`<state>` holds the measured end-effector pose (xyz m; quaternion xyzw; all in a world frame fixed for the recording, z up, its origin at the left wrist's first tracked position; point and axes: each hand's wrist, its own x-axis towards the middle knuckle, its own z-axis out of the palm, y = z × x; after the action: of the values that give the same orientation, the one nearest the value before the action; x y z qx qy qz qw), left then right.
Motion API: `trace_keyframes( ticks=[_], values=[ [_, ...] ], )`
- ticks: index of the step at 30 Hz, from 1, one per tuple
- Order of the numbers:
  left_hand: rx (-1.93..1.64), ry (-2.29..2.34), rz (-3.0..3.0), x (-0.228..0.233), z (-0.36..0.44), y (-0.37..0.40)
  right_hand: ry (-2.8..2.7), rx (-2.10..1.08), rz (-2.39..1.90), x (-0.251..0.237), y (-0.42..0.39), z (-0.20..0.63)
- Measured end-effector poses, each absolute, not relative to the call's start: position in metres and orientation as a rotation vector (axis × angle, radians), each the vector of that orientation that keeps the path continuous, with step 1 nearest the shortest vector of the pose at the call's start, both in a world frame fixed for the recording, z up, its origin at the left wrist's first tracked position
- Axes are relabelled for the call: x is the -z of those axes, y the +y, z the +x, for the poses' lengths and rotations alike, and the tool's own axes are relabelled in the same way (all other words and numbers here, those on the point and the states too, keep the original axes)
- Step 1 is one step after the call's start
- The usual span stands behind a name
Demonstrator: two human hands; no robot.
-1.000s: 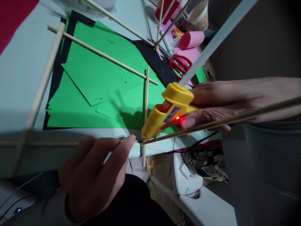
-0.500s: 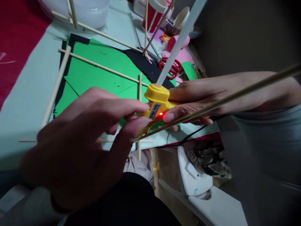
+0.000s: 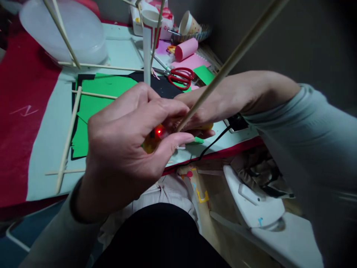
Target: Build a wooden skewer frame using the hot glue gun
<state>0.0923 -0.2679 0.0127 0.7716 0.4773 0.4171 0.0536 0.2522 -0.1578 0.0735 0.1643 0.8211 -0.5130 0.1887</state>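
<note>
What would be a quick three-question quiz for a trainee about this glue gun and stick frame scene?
1. True or false: the red light on the glue gun is lit.
2. Which lies on the table beyond both hands? A red scissors B a hammer C a stapler
3. What long thing crosses in front of the right hand?

Key
1. True; it glows between the fingers of the left hand.
2. A.
3. A wooden stick, slanting to the upper right.

left hand [image 3: 125, 141] curled with fingers pinched, touching the closed right hand [image 3: 200, 108].
</note>
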Motion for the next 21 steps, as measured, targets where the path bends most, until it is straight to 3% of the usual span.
trace_keyframes(
  ticks=[9, 13, 21],
  values=[
    [-1.276, 1.479, 2.406, -0.015, 0.097, -0.277, 2.315, 1.576, 0.441, -0.056, -0.156, 0.265],
    [-1.182, 1.711, 2.228, -0.013, 0.09, -0.287, 2.305, 1.523, 0.69, -0.055, -0.164, 0.275],
    [-1.196, 1.815, 2.07, -0.008, 0.083, -0.291, 2.185, 1.743, 0.905, -0.045, -0.182, 0.3]
  ],
)
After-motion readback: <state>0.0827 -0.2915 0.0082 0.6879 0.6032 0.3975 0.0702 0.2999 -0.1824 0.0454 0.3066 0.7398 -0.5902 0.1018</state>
